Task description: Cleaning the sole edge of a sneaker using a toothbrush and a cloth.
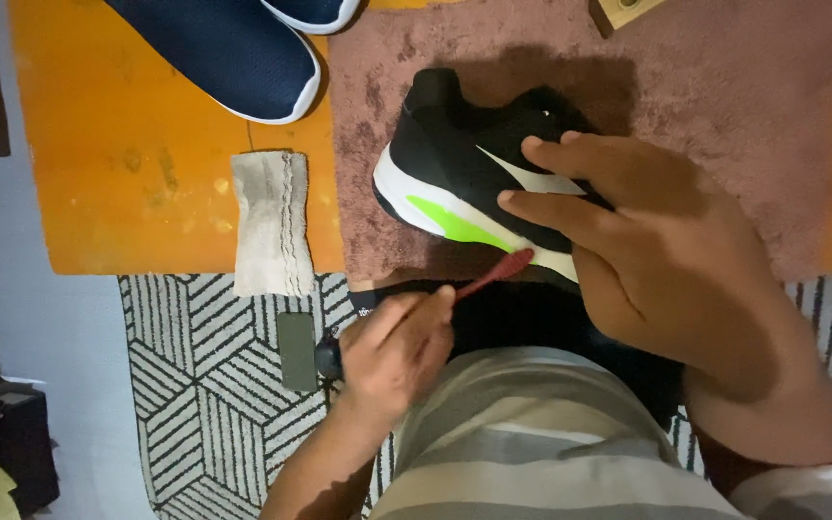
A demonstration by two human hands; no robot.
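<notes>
Pinching a slim red toothbrush (493,273), left hand (392,351) sets bristles against the white-soled black mesh sneaker (455,169) on the pink mat (724,87). Right hand (647,250) clamps its light, soft upper; firmer hold lies at the sole.

The black shoe (479,159) looks like soft matt cloth with a smooth white and green rubber sole. It sits on a fuzzy pink towel (724,87) over a smooth, stained orange table (127,144). The folded grey rag (272,221) looks rough, and the red brush (498,272) looks like plastic.
</notes>
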